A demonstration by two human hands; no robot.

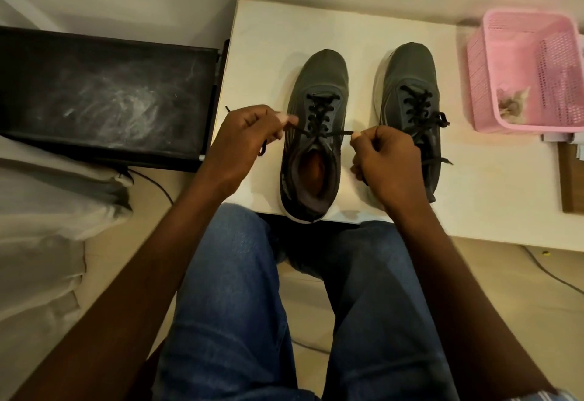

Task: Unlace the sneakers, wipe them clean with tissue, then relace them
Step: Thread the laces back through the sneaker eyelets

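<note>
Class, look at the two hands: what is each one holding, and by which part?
Each hand pinches one free end of the black lace of the nearer sneaker: left hand the left end, right hand the right end.

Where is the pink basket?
The pink basket sits on the white table at the far right of the head view, just right of the right sneaker.
</note>
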